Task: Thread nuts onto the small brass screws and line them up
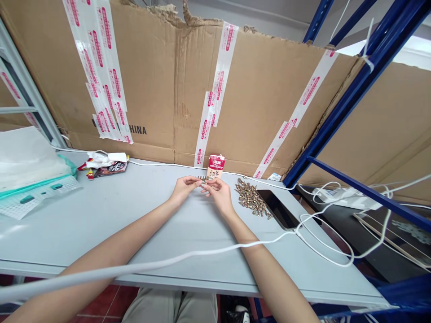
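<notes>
The left hand (186,189) and right hand (218,194) met near the carton (216,163), each grip pinching at a small metal piece (204,182), probably to steady it from 2 sides. The metal pile (251,198) lay right of them, presumably for easy reach.

Two hands (184,189) (220,194), one phone (278,210), one carton (216,162)

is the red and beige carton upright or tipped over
Upright: the carton has its red end on top, rising in front of the cardboard. The right hand partly hides its lower end.
</notes>
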Demonstrator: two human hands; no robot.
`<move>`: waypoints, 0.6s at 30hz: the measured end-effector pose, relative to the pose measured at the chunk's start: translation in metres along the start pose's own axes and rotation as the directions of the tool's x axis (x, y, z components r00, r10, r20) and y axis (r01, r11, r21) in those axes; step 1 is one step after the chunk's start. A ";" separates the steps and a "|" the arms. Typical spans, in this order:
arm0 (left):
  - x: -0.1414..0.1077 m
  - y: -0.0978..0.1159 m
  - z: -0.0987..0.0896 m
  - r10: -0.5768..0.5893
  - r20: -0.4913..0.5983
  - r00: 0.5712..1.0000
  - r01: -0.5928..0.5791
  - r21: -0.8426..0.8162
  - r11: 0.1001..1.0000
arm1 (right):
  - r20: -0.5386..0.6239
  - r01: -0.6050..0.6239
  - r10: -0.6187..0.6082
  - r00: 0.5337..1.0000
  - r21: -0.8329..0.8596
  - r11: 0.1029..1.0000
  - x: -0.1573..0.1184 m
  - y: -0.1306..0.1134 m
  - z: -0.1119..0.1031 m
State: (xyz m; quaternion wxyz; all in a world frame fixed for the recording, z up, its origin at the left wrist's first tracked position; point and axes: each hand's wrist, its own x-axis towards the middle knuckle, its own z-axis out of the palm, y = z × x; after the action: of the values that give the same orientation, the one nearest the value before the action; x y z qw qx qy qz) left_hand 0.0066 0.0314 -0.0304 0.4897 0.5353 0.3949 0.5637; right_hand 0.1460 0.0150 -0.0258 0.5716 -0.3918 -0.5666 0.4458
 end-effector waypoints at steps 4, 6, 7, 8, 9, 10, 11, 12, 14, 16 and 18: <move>-0.002 0.005 0.002 0.013 -0.016 1.000 -0.013 0.018 1.000 | 0.007 -0.029 0.029 1.000 0.020 0.999 0.001 0.001 -0.001; -0.003 0.006 0.003 0.018 -0.006 1.000 -0.018 0.026 0.999 | -0.003 -0.023 0.023 1.000 -0.018 1.000 0.000 0.000 -0.001; -0.004 0.006 0.004 0.022 0.002 1.000 -0.022 0.030 0.999 | -0.009 -0.010 0.010 1.000 -0.035 0.999 0.000 0.000 -0.002; -0.004 0.006 0.004 0.029 0.010 1.000 -0.029 0.035 0.999 | -0.012 0.006 -0.007 1.000 -0.047 0.999 -0.001 0.000 -0.002; -0.004 0.005 0.004 0.039 0.014 0.999 -0.040 0.046 0.998 | -0.013 0.023 -0.023 1.000 -0.054 0.998 -0.001 0.000 -0.002; -0.004 0.005 0.004 0.055 0.014 0.998 -0.056 0.066 0.996 | -0.011 0.036 -0.037 0.999 -0.057 0.998 -0.001 0.000 -0.002; -0.004 0.004 0.004 0.079 0.008 0.997 -0.079 0.098 0.992 | -0.007 0.043 -0.044 0.999 -0.058 0.997 -0.001 0.000 -0.003; -0.005 0.004 0.004 0.110 0.001 0.994 -0.109 0.143 0.984 | -0.001 0.043 -0.043 0.999 -0.057 0.997 0.000 0.001 -0.003; -0.005 0.005 0.004 0.187 -0.004 0.982 -0.179 0.256 0.950 | 0.012 0.023 -0.022 1.000 -0.050 0.999 0.001 0.002 -0.003; -0.006 0.007 0.005 0.255 0.011 0.967 -0.242 0.354 0.903 | 0.020 -0.006 0.007 1.000 -0.036 0.999 0.002 0.003 -0.003; -0.006 0.009 0.006 0.287 0.030 0.958 -0.274 0.396 0.876 | 0.020 -0.024 0.024 1.000 -0.021 0.999 0.003 0.003 -0.003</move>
State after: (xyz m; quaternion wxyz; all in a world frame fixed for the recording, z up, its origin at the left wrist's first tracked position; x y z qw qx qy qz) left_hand 0.0110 0.0230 -0.0221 0.2783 0.6662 0.4263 0.5449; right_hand 0.1488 0.0188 -0.0278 0.5563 -0.4000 -0.5723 0.4506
